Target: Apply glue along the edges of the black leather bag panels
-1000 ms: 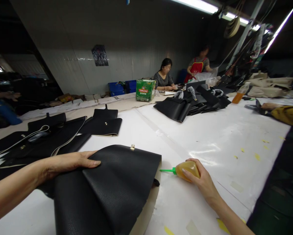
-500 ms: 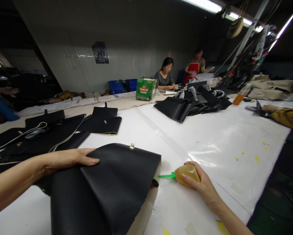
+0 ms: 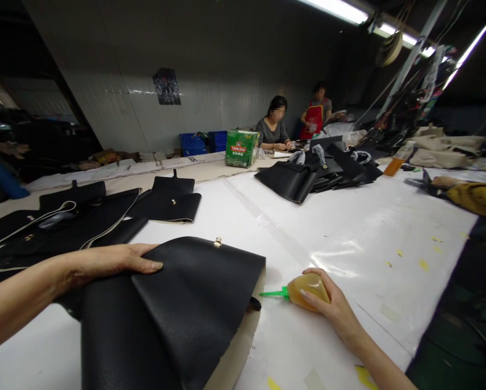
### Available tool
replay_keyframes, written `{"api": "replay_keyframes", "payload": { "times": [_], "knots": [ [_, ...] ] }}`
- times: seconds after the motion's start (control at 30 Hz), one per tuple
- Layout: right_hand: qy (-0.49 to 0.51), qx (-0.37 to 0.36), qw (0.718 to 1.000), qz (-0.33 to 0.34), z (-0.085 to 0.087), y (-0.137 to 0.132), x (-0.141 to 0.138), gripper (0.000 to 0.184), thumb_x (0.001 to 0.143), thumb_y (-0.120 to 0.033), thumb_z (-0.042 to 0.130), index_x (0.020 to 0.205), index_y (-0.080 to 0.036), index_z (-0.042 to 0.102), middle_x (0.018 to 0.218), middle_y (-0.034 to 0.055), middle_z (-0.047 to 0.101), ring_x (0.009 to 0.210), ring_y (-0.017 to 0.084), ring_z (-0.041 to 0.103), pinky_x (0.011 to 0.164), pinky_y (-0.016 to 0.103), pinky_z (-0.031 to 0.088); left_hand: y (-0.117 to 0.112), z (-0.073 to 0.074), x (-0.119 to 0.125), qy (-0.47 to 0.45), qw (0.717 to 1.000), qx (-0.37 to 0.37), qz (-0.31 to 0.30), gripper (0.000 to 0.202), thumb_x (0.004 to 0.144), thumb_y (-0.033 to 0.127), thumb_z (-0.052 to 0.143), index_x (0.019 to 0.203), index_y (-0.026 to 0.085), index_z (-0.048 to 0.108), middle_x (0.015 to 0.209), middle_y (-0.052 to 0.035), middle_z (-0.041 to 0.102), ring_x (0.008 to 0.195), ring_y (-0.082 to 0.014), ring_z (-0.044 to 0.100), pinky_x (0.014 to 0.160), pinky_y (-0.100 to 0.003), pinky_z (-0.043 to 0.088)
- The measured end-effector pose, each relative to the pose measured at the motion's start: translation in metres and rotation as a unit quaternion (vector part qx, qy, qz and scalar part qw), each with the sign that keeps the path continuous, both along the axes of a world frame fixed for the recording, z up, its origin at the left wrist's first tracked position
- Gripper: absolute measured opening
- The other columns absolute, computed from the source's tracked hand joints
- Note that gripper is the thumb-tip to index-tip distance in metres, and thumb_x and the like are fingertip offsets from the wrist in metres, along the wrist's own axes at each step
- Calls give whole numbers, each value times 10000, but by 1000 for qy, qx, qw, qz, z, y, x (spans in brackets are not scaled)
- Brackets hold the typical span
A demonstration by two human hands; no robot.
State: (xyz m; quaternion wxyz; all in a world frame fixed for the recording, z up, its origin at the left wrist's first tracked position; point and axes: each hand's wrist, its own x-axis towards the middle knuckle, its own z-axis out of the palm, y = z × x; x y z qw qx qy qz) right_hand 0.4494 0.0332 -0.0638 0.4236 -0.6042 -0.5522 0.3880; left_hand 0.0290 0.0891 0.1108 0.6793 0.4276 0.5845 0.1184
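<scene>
My left hand (image 3: 129, 262) grips a black leather bag panel (image 3: 202, 298), thumb on top and the other fingers hidden beneath. The panel is folded over, with a pale lining along its right edge, a small gold clasp (image 3: 217, 242) at its top and a short black tab (image 3: 255, 304) at the right edge. My right hand (image 3: 328, 303) is wrapped round a squeeze bottle (image 3: 308, 291) of amber liquid, lying on its side in the grasp. Its thin green nozzle (image 3: 272, 293) points left, close to the panel's lined edge; whether it touches, I cannot tell.
More black bag pieces (image 3: 165, 200) lie at the left, and a pile of them (image 3: 308, 176) at the back. A green beer carton (image 3: 240, 149), a bottle of amber liquid (image 3: 398, 160) and two people (image 3: 273, 130) are beyond. Yellow scraps (image 3: 424, 264) dot the white table (image 3: 360, 238).
The view has shifted very slightly. Both hands, the panel and the bottle keep nearly the same places. The person in the red apron at the back has moved a little left.
</scene>
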Motion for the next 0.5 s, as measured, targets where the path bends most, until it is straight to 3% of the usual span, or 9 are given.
{"api": "replay_keyframes", "payload": {
  "times": [0.17, 0.33, 0.5],
  "knots": [
    [-19, 34, 997, -60, 0, 9, 1, 452, 738, -503, 644, 1070, -257, 462, 1052, 27, 540, 883, 230, 568, 786, 337, 455, 1, 0, 0, 6, 1000, 7, -15, 479, 690, 307, 737, 1141, 177, 639, 979, -63, 742, 960, -293, 664, 774, -278, 532],
    [-13, 10, 999, -44, 0, -3, 4, 450, 744, -507, 645, 1079, -273, 457, 959, 8, 569, 816, 221, 588, 737, 328, 467, 1, 2, 3, -3, 999, 15, -31, 384, 657, 317, 755, 1012, 182, 694, 954, -46, 746, 940, -290, 669, 750, -277, 537],
    [43, 37, 995, -81, 7, 1, 0, 458, 737, -499, 658, 1080, -268, 461, 953, 18, 584, 826, 223, 588, 718, 323, 479, 3, 1, 2, -10, 1000, 8, -20, 422, 671, 293, 750, 1072, 182, 680, 970, -56, 742, 951, -299, 666, 797, -302, 529]
  ]
}}
